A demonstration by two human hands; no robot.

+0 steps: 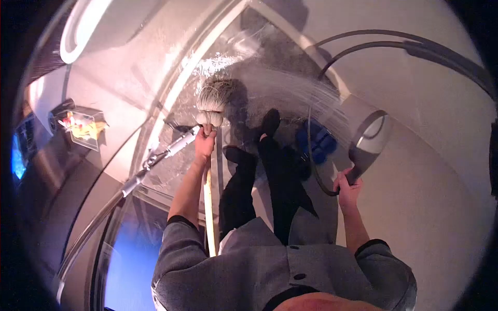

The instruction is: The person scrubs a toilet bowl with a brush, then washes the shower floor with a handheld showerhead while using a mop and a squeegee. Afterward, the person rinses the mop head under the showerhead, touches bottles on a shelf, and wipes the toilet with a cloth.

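My left hand (206,141) is closed round the wooden handle of a string mop (213,98), close to its head. The mop's pale strands hang over the wet floor (270,78). Out to the right, my right hand (348,187) grips a hand shower (369,137) by its handle. Fine jets of water stream from the shower head toward the upper left, across the floor near the mop. A dark hose (313,140) curves down to the shower handle.
A metal rail (136,182) runs diagonally on the left, with a wall basket (85,127) of colourful items beyond it. Blue slippers (316,140) lie right of my feet. Pale walls meet in a corner ahead, and an oval lit mirror or lamp (83,28) is at upper left.
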